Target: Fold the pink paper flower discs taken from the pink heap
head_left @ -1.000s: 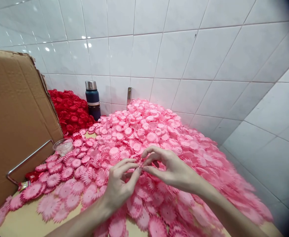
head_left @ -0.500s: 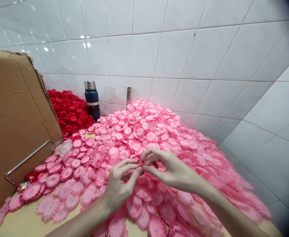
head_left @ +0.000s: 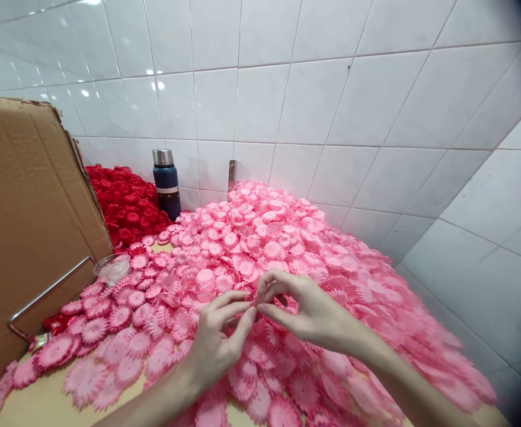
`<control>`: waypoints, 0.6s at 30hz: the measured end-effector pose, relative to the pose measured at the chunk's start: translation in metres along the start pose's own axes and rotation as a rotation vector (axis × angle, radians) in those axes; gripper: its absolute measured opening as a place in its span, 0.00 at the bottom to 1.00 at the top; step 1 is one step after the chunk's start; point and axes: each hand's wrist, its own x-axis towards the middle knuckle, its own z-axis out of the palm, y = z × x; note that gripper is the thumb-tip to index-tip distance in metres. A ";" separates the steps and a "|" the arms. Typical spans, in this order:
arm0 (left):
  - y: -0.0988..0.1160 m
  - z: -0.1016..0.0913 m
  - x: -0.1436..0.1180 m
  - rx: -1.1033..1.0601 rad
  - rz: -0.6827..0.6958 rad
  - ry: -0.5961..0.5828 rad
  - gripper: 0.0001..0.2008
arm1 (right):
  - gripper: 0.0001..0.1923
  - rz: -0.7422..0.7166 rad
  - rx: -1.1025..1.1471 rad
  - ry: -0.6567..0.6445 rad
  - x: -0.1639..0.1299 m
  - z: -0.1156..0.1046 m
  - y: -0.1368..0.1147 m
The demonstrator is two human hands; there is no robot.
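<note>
Over a large heap of pink fabric flower petals (head_left: pixel 271 249), round with fringed edges, my two hands meet at the fingertips. My left hand (head_left: pixel 222 329) is closed in a pinch, thumb against fingers. Facing it, my right hand (head_left: pixel 302 305) pinches from the other side, its fingers curled. A small bit of a pink flower petal (head_left: pixel 253 298) shows between the fingertips; the rest of it is covered by the fingers. More petals lie loosely below and around both wrists.
On the left stands a cardboard box (head_left: pixel 29 225), with a bent metal wire (head_left: pixel 53 290) before it. A clear plastic tub (head_left: pixel 112 270) sits among petals. Behind are a pile of red petals (head_left: pixel 129 204), a dark blue flask (head_left: pixel 166 187), a metal strip (head_left: pixel 232 175) and the tiled wall (head_left: pixel 260 89).
Both hands stay together in nearly the same place, with only slight shifts of the fingers. The view has tilted a little, so the surroundings sit slightly lower.
</note>
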 end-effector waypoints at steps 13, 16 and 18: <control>-0.005 0.000 0.000 0.108 0.048 -0.031 0.10 | 0.08 -0.014 0.050 0.014 -0.001 0.001 0.002; -0.005 -0.001 0.000 0.119 0.064 -0.027 0.10 | 0.08 -0.016 0.038 0.023 -0.001 0.002 0.003; -0.005 -0.001 0.000 0.128 0.073 -0.029 0.10 | 0.08 -0.016 0.030 0.028 0.000 0.001 0.003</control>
